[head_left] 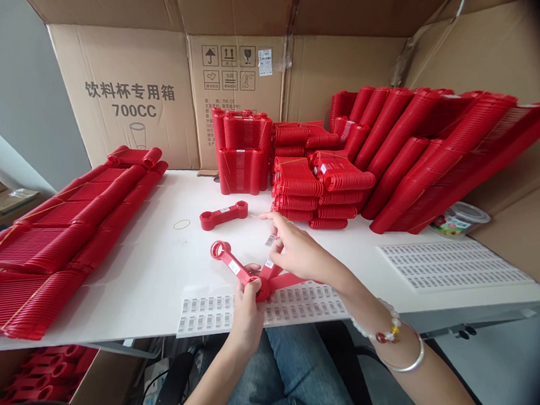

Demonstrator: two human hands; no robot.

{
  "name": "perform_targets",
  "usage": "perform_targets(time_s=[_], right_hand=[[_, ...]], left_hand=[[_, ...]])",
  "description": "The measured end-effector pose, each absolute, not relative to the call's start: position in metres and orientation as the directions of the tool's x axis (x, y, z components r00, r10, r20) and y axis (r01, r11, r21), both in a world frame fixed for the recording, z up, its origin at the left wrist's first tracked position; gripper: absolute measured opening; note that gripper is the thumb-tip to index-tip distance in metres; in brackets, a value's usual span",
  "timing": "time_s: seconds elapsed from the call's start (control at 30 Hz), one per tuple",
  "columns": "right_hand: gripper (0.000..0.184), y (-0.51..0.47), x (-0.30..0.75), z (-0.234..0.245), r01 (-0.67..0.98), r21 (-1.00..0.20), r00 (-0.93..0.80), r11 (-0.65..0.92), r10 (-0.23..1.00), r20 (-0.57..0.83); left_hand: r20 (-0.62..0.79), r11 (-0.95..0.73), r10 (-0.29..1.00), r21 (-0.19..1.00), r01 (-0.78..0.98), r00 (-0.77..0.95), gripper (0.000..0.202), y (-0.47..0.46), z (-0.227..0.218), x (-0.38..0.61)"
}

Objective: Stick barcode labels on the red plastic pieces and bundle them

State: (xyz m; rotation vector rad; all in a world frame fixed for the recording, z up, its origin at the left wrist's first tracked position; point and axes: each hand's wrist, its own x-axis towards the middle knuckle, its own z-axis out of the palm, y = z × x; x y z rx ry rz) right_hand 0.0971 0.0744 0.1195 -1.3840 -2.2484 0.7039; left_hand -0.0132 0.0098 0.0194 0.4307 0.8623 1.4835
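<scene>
My left hand (249, 305) is closed around the overlapping ring ends of several flat red plastic links (228, 260), which fan out over the table. White barcode stickers are on at least two of them. Just above the fan is my right hand (297, 245), its index finger stretched forward and its other fingers bent. A small loose barcode sticker (270, 240) shows at its fingertips, seemingly pinched there. Beneath both hands lies a sheet of barcode stickers (206, 314) along the table's front edge. A short stack of red links (224, 215) with a label rests just beyond.
Banded rows of red links (63, 214) run along the left. More bundles (296, 178) are piled at the back, with long leaning stacks (416, 139) on the right. A second sticker sheet (450, 263), a rubber band (182, 224) and a plastic tub (460, 217) lie on the table (134, 271).
</scene>
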Motion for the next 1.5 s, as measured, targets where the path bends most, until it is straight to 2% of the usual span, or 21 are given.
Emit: perform_targets(time_s=[0.17, 0.3, 0.37, 0.5, 0.57, 0.87, 0.97, 1.03, 1.13, 1.2, 1.3, 1.37, 1.5], right_hand=[[0.068, 0.074, 0.097, 0.119, 0.712, -0.588, -0.426, 0.384, 0.902, 0.073], [0.065, 0.072, 0.095, 0.116, 0.759, -0.49, -0.438, 0.429, 0.893, 0.103], [0.065, 0.069, 0.092, 0.114, 0.783, -0.398, -0.457, 0.477, 0.876, 0.151], [0.062, 0.061, 0.086, 0.111, 0.802, -0.101, -0.548, 0.589, 0.792, 0.269], [0.063, 0.058, 0.083, 0.108, 0.791, -0.007, -0.582, 0.612, 0.755, 0.301], [0.067, 0.061, 0.083, 0.098, 0.828, 0.092, -0.539, 0.554, 0.738, 0.405], [0.062, 0.069, 0.087, 0.097, 0.846, 0.044, -0.494, 0.532, 0.748, 0.442], [0.054, 0.071, 0.09, 0.099, 0.858, -0.031, -0.435, 0.512, 0.758, 0.486], [0.044, 0.065, 0.098, 0.103, 0.789, -0.277, -0.29, 0.549, 0.729, 0.619], [0.039, 0.056, 0.104, 0.104, 0.653, -0.488, -0.141, 0.58, 0.726, 0.673], [0.031, 0.043, 0.113, 0.098, 0.447, -0.693, -0.054, 0.565, 0.791, 0.609], [0.029, 0.039, 0.115, 0.092, 0.398, -0.744, -0.093, 0.537, 0.83, 0.55], [0.032, 0.041, 0.112, 0.081, 0.415, -0.742, -0.116, 0.526, 0.84, 0.53]], left_hand=[[-0.232, 0.092, 0.965, 0.737, -0.67, -0.123, 0.036, 0.009, 0.021, -0.014], [-0.228, 0.08, 0.964, 0.735, -0.673, -0.134, 0.036, 0.009, 0.02, -0.013], [-0.225, 0.069, 0.963, 0.732, -0.677, -0.146, 0.036, 0.009, 0.018, -0.013], [-0.22, 0.052, 0.962, 0.731, -0.681, -0.162, 0.035, 0.009, 0.016, -0.012], [-0.22, 0.048, 0.962, 0.719, -0.694, -0.162, 0.036, 0.01, 0.017, -0.012], [-0.228, 0.032, 0.954, 0.725, -0.688, -0.196, 0.036, 0.011, 0.02, -0.011], [-0.224, 0.027, 0.954, 0.729, -0.684, -0.2, 0.034, 0.01, 0.019, -0.011], [-0.221, 0.028, 0.956, 0.726, -0.687, -0.194, 0.034, 0.01, 0.019, -0.011], [-0.223, 0.02, 0.954, 0.717, -0.697, -0.202, 0.033, 0.012, 0.019, -0.011], [-0.231, 0.009, 0.948, 0.702, -0.712, -0.217, 0.033, 0.013, 0.017, -0.011], [-0.24, -0.015, 0.942, 0.671, -0.741, -0.236, 0.032, 0.015, 0.014, -0.012], [-0.248, -0.024, 0.938, 0.65, -0.759, -0.242, 0.031, 0.015, 0.012, -0.012], [-0.252, -0.028, 0.938, 0.625, -0.78, -0.236, 0.029, 0.016, 0.011, -0.013]])
